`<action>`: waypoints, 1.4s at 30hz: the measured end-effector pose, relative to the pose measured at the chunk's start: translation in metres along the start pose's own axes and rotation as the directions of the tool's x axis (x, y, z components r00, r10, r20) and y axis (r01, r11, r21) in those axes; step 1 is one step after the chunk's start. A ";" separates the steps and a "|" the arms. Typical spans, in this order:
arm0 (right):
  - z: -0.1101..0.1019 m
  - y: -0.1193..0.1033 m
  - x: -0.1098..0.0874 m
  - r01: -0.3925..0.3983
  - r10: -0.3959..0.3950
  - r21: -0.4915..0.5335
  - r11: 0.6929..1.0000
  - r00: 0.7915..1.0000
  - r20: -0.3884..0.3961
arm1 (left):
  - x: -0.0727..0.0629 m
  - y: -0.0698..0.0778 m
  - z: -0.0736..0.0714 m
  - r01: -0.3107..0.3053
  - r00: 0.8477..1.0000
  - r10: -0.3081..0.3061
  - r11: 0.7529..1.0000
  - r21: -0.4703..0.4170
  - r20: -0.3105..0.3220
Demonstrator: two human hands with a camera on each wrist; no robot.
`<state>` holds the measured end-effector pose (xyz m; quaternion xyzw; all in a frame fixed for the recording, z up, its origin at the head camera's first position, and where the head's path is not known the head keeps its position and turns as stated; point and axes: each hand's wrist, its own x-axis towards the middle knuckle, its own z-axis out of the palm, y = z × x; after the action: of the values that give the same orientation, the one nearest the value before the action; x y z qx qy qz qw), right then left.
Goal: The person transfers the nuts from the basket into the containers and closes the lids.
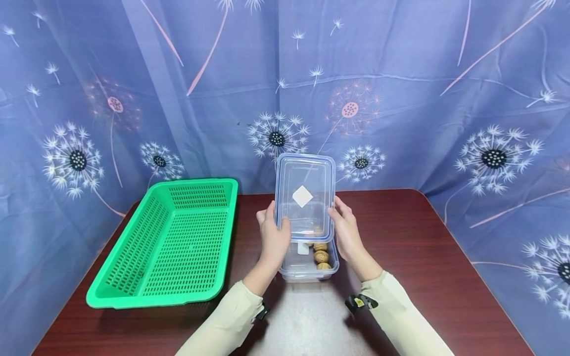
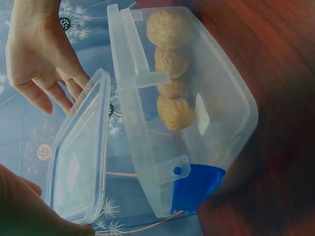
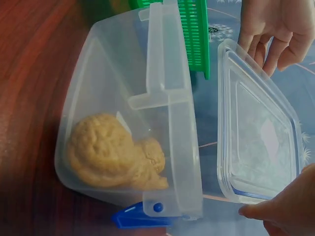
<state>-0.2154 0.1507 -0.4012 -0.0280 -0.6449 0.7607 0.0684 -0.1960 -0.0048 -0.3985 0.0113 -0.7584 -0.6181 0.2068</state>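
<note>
Both hands hold a clear plastic lid (image 1: 307, 173) with a blue seal and a white diamond-shaped label, raised and tilted above a clear food container (image 1: 309, 274). My left hand (image 1: 273, 237) grips the lid's left edge, thumb on its face. On the opposite edge, my right hand (image 1: 346, 230) pinches it. Several walnuts (image 1: 320, 257) lie along the right side of the container, beside a small white label (image 1: 303, 248). In the left wrist view a blue clip (image 2: 197, 187) hangs folded out from the container rim. The lid is apart from the rim there.
A green plastic basket (image 1: 184, 252) with slotted walls stands on the left of the dark red-brown table (image 1: 409, 262). Behind the table hangs a blue curtain (image 1: 401, 113) with dandelion prints. Black wrist straps (image 1: 361, 302) sit over the pale sleeves.
</note>
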 end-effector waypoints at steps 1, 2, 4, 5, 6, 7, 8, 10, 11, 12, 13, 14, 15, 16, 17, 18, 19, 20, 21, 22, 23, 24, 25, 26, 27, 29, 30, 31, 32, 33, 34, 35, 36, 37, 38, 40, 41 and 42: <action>0.000 0.000 0.000 0.004 -0.004 -0.002 1.000 1.000 0.003 | 0.000 -0.001 0.000 -0.003 1.000 0.003 1.000 0.003 -0.002; 0.000 0.000 0.000 0.007 -0.007 0.005 1.000 1.000 0.008 | 0.000 -0.001 0.000 -0.004 1.000 0.004 1.000 0.003 -0.004; 0.000 -0.001 0.001 0.018 -0.019 0.017 1.000 1.000 0.023 | -0.001 -0.002 0.000 0.004 1.000 -0.004 1.000 0.003 -0.004; 0.000 -0.001 0.001 0.025 -0.026 0.029 0.999 0.999 0.033 | -0.001 -0.002 0.000 0.009 1.000 -0.009 1.000 0.001 -0.001; -0.001 -0.002 0.002 0.031 -0.033 0.043 0.999 0.998 0.044 | -0.001 -0.002 0.000 0.017 1.000 -0.017 1.000 -0.004 0.002; -0.001 -0.003 0.002 0.038 -0.041 0.056 0.998 0.998 0.051 | -0.001 -0.003 0.000 0.024 1.000 -0.024 1.000 -0.010 0.007; -0.001 -0.004 0.003 0.042 -0.046 0.069 0.997 0.997 0.059 | -0.001 -0.003 0.000 0.033 0.999 -0.033 0.999 -0.024 0.011; -0.002 -0.007 0.003 0.048 -0.055 0.089 0.995 0.996 0.067 | 0.000 -0.003 -0.001 0.054 0.998 -0.053 0.997 -0.056 0.019; -0.002 -0.008 0.003 0.056 -0.062 0.096 0.994 0.996 0.068 | 0.000 -0.003 -0.001 0.062 0.998 -0.060 0.995 -0.077 0.024; -0.003 -0.009 0.003 0.064 -0.071 0.099 0.993 0.995 0.066 | 0.001 -0.004 -0.001 0.070 0.997 -0.068 0.993 -0.093 0.026; -0.003 -0.010 0.003 0.074 -0.081 0.105 0.992 0.995 0.061 | 0.001 -0.005 -0.001 0.070 0.997 -0.067 0.991 -0.112 0.029; -0.003 -0.011 0.003 0.086 -0.092 0.110 0.990 0.994 0.057 | 0.001 -0.005 -0.001 0.077 0.997 -0.073 0.989 -0.129 0.032; -0.004 -0.011 0.003 0.100 -0.107 0.116 0.988 0.993 0.050 | 0.001 -0.005 -0.001 0.084 0.996 -0.079 0.985 -0.150 0.038; -0.004 -0.012 0.003 0.114 -0.119 0.120 0.986 0.992 0.043 | 0.000 0.000 -0.003 0.098 0.995 -0.092 0.981 -0.167 0.049; -0.005 -0.012 0.003 0.123 -0.128 0.127 0.984 0.991 0.036 | 0.000 -0.001 -0.003 0.107 0.994 -0.098 0.977 -0.183 0.058; -0.005 -0.013 0.003 0.131 -0.136 0.129 0.983 0.990 0.030 | 0.000 -0.001 -0.003 0.119 0.992 -0.109 0.974 -0.194 0.066; -0.006 -0.013 0.004 0.136 -0.141 0.136 0.981 0.990 0.024 | 0.000 -0.001 -0.003 0.133 0.990 -0.120 0.969 -0.207 0.074; -0.007 -0.012 0.004 0.139 -0.144 0.143 0.980 0.989 0.021 | 0.000 -0.001 -0.004 0.152 0.987 -0.137 0.964 -0.217 0.082; -0.008 -0.012 0.004 0.140 -0.144 0.151 0.979 0.989 0.017 | 0.000 -0.001 -0.004 0.164 0.985 -0.148 0.960 -0.226 0.086; -0.009 -0.011 0.004 0.138 -0.142 0.156 0.978 0.990 0.016 | 0.001 -0.001 -0.004 0.170 0.984 -0.154 0.958 -0.229 0.087; -0.009 -0.011 0.004 0.136 -0.140 0.163 0.977 0.990 0.014 | 0.002 -0.006 -0.002 0.166 0.985 -0.150 0.957 -0.238 0.084; -0.010 -0.010 0.005 0.136 -0.141 0.173 0.975 0.990 0.014 | 0.002 -0.006 -0.003 0.168 0.985 -0.151 0.954 -0.248 0.084; -0.011 -0.008 0.005 0.135 -0.140 0.189 0.973 0.990 0.012 | 0.003 -0.006 -0.003 0.163 0.986 -0.146 0.951 -0.264 0.084; -0.011 -0.008 0.005 0.133 -0.138 0.199 0.971 0.990 0.011 | 0.003 -0.006 -0.003 0.153 0.987 -0.135 0.947 -0.282 0.083; -0.012 -0.007 0.005 0.130 -0.135 0.207 0.970 0.991 0.011 | 0.003 -0.006 -0.003 0.146 0.989 -0.126 0.943 -0.299 0.083; -0.013 -0.005 0.006 0.124 -0.131 0.225 0.966 0.991 0.016 | 0.003 -0.007 -0.002 0.140 0.989 -0.118 0.932 -0.334 0.085; -0.013 -0.004 0.006 0.120 -0.129 0.232 0.965 0.991 0.021 | 0.003 -0.007 -0.002 0.142 0.989 -0.118 0.925 -0.353 0.088; -0.014 -0.004 0.006 0.116 -0.125 0.233 0.965 0.992 0.023 | 0.003 -0.007 -0.002 0.143 0.989 -0.118 0.918 -0.370 0.089; -0.014 -0.003 0.005 0.111 -0.120 0.231 0.967 0.992 0.028 | 0.003 -0.008 -0.001 0.145 0.989 -0.120 0.912 -0.383 0.089; -0.015 -0.003 0.005 0.109 -0.121 0.235 0.966 0.992 0.034 | 0.003 -0.008 -0.001 0.154 0.988 -0.128 0.904 -0.398 0.090; -0.015 -0.002 0.005 0.107 -0.120 0.242 0.964 0.992 0.039 | 0.003 -0.008 -0.001 0.161 0.987 -0.135 0.896 -0.414 0.091; -0.016 -0.002 0.005 0.104 -0.117 0.242 0.965 0.992 0.041 | 0.004 -0.008 -0.001 0.164 0.986 -0.136 0.887 -0.431 0.094; -0.017 -0.002 0.005 0.098 -0.112 0.245 0.965 0.993 0.046 | 0.004 -0.009 -0.001 0.170 0.985 -0.141 0.877 -0.450 0.098; -0.017 -0.001 0.004 0.092 -0.108 0.251 0.964 0.993 0.052 | 0.004 -0.009 -0.001 0.176 0.984 -0.146 0.870 -0.461 0.101; -0.018 -0.001 0.004 0.089 -0.108 0.260 0.961 0.993 0.057 | 0.004 -0.009 -0.002 0.186 0.982 -0.154 0.861 -0.473 0.108; -0.019 0.000 0.003 0.088 -0.110 0.279 0.956 0.992 0.066 | 0.003 -0.009 -0.002 0.203 0.979 -0.164 0.843 -0.499 0.122; -0.020 0.001 0.003 0.088 -0.111 0.286 0.954 0.991 0.069 | 0.003 -0.009 -0.003 0.210 0.977 -0.165 0.833 -0.512 0.132; -0.020 0.001 0.002 0.087 -0.113 0.293 0.952 0.991 0.073 | 0.003 -0.010 -0.003 0.218 0.976 -0.169 0.823 -0.524 0.140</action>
<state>-0.2152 0.1707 -0.4054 0.0488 -0.5298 0.8428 0.0815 -0.1998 -0.0108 -0.4063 0.0027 -0.5585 -0.8229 0.1044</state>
